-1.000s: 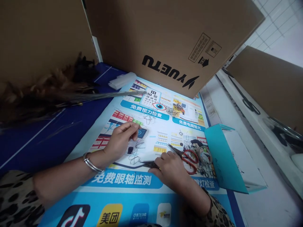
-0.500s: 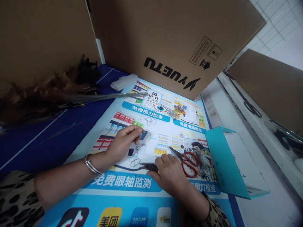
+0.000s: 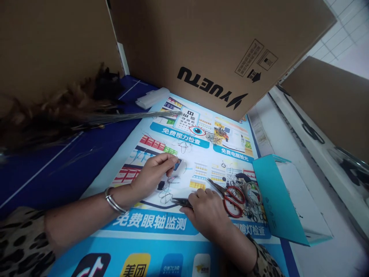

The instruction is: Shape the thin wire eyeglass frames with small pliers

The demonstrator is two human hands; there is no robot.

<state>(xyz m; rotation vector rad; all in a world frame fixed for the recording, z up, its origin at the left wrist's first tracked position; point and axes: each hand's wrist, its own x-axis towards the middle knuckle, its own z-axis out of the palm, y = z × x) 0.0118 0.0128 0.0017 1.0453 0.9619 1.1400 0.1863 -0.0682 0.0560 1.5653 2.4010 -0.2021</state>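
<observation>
My left hand (image 3: pixel 157 172), with silver bangles at the wrist, is closed in a pinch over the poster. A thin wire (image 3: pixel 186 166) curves out from its fingertips, faint against the print. To the right and nearer me, my right hand (image 3: pixel 206 209) wraps around dark pointed pliers (image 3: pixel 181 201); their handles are hidden in the palm and the jaws point left. Thin bent wire pieces (image 3: pixel 166 196) lie just beyond the jaws. Red-handled scissors (image 3: pixel 234 200) rest right of my right hand, beside a roll of tape or wire (image 3: pixel 253 193) and several small black loops (image 3: pixel 255 215).
An open teal box (image 3: pixel 279 200) stands at the right. A large cardboard box (image 3: pixel 219 46) walls off the back. Brown feathers and a bundle of long thin wires (image 3: pixel 138 115) lie at the left. A small heap of metal bits (image 3: pixel 213 137) sits on the printed poster (image 3: pixel 161 250).
The view has shifted slightly, so everything sits a little further right. Both hands keep nearly the same pose; the plier jaws look closer together than before.
</observation>
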